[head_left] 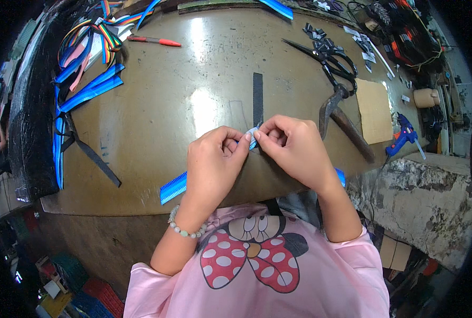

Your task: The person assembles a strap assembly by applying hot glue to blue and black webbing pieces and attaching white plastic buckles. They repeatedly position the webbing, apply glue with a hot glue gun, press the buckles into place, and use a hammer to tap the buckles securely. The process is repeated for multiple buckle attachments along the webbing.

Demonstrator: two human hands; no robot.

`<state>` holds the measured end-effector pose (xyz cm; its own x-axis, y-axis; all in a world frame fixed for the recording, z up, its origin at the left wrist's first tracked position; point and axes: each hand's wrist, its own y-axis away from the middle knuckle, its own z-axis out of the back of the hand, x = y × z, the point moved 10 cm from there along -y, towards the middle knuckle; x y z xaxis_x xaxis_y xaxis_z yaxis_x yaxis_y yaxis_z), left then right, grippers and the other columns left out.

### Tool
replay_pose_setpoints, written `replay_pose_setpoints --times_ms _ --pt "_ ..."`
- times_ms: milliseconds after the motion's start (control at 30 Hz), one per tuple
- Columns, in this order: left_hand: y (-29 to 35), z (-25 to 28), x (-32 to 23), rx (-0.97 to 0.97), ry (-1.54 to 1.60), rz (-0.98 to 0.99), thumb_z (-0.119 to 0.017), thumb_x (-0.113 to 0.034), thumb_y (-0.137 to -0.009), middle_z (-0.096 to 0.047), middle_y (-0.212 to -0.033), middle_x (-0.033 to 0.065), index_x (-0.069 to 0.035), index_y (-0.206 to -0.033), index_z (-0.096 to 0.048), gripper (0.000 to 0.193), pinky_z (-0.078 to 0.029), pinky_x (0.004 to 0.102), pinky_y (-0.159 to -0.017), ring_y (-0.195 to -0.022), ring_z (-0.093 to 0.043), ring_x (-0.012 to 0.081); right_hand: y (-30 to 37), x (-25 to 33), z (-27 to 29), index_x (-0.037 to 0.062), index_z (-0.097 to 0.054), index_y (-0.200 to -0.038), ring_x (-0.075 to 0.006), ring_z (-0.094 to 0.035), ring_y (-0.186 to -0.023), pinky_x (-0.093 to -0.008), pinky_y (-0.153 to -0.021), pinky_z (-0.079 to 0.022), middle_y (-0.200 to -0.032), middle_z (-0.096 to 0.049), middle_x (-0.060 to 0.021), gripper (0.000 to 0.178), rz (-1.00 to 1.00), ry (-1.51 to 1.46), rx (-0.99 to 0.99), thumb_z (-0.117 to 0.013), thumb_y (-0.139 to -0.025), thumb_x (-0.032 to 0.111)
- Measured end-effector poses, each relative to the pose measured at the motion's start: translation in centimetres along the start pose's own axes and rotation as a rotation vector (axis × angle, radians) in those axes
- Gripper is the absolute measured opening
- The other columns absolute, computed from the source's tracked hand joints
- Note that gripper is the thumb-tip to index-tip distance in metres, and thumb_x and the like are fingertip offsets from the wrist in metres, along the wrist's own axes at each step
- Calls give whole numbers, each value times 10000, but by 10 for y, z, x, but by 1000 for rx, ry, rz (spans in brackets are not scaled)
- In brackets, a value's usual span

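My left hand [214,161] and my right hand [298,151] meet over the table near its front edge. Between thumbs and fingertips, both pinch a small section of blue ribbon [253,143] with a pale, whitish patch on it. Directly beyond the fingertips, a black webbing strap [258,98] lies flat, pointing away from me; whether its near end joins the pinched piece is hidden. One blue ribbon end [173,188] sticks out beside my left wrist, another [340,176] beside my right forearm. The fingers hide how these ends connect.
Black scissors [331,63] and a hammer [347,124] lie at the right, beside cardboard [374,111] and a blue glue gun [404,135]. Striped and blue ribbons [90,90] pile up at the left near a red pen [155,41]. Small black buckles [320,40] sit far right.
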<state>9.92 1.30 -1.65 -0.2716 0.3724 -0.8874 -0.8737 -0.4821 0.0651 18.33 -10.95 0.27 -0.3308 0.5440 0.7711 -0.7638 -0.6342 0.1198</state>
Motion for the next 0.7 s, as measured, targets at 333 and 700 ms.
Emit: replay_pose_setpoints --times_ms 333,700 --pt "-2 -6 10 120 3 106 -761 -142 -777 -603 -584 82 8 -794 -705 160 -467 297 -524 -486 -549 162 8 3 4 2 -629 -736 -299 -634 -546 -378 -537 -493 -602 -621 -144 186 -39 36 -43 -717 -794 155" --pt "3 -2 -7 -8 -118 -93 -743 -123 -764 -579 -737 72 -67 -860 -655 142 -481 345 -564 -645 -619 211 7 2 1 -5 -636 -804 -299 -649 -576 -380 -551 -500 -628 -625 -158 155 -84 80 16 -698 -807 137"
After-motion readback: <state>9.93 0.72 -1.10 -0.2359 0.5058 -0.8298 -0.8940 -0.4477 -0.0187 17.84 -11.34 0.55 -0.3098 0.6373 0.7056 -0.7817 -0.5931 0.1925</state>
